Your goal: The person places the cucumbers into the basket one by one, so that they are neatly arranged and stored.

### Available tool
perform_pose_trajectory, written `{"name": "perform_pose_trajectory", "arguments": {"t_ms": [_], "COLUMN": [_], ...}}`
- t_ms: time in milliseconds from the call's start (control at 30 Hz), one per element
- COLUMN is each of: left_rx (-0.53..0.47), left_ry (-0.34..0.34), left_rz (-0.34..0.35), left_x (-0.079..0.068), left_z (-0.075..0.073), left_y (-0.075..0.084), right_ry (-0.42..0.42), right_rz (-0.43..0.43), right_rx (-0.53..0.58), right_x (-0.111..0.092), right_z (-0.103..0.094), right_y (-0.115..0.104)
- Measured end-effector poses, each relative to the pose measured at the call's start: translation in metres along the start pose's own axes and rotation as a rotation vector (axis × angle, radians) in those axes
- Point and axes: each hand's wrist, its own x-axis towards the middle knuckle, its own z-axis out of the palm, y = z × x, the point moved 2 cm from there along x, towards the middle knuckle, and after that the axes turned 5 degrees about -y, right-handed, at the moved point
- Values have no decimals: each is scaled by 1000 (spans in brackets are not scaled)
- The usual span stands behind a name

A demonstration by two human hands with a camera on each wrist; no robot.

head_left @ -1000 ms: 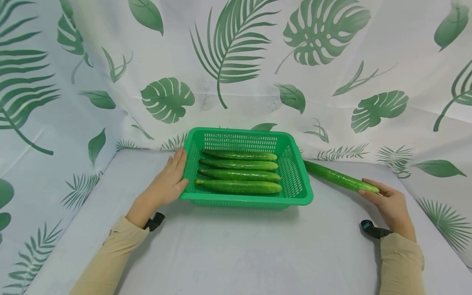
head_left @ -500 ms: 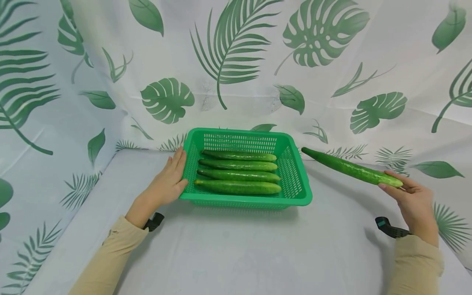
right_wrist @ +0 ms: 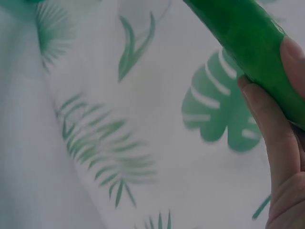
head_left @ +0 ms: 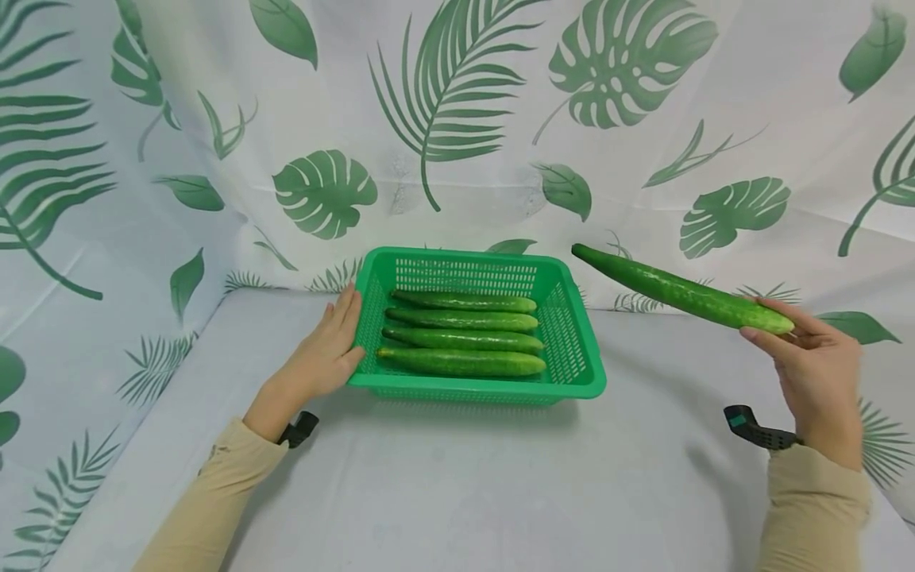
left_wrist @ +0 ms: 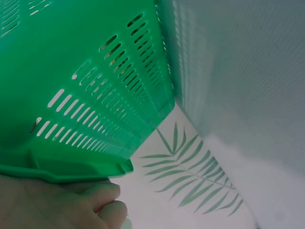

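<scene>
In the head view my right hand (head_left: 818,361) pinches a long green cucumber (head_left: 679,294) by its pale end. The cucumber is held up off the table, its dark tip angled up and left toward the basket's right end. The right wrist view shows the thumb on one side of the cucumber (right_wrist: 248,43) and a finger along the other. A green plastic basket (head_left: 472,384) stands mid-table with several cucumbers (head_left: 465,363) lying side by side in it. My left hand (head_left: 318,353) rests against the basket's left rim, fingers extended along it.
A white table (head_left: 486,485) carries the basket near its back edge. Behind and at the sides hang white cloths (head_left: 472,175) printed with green leaves. A black wrist camera (head_left: 754,429) sits on the right wrist and another black camera (head_left: 300,429) on the left.
My right hand has lifted the cucumber off the table beside the basket, moving up and to the right. My left hand and the basket have stayed put.
</scene>
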Motion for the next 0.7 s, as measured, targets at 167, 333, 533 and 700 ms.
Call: {"name": "perform_pose_trajectory", "arguments": {"t_ms": [167,333,533,700], "left_rx": [3,1,-2,3], "left_ry": [4,0,5,10], "left_rz": [3,-1,4,8], "left_x": [0,1,1,1], "left_z": [0,0,0,0], "left_y": [0,0,0,0], "right_ry": [-60,-157,-287,-381], "right_rz": [-37,-114,-138,-66], "right_rx": [42,14,-151,-342], "right_x": [3,4,0,-10], "right_z": [37,76,118,149], "right_y": [-6,-2,15,31]}}
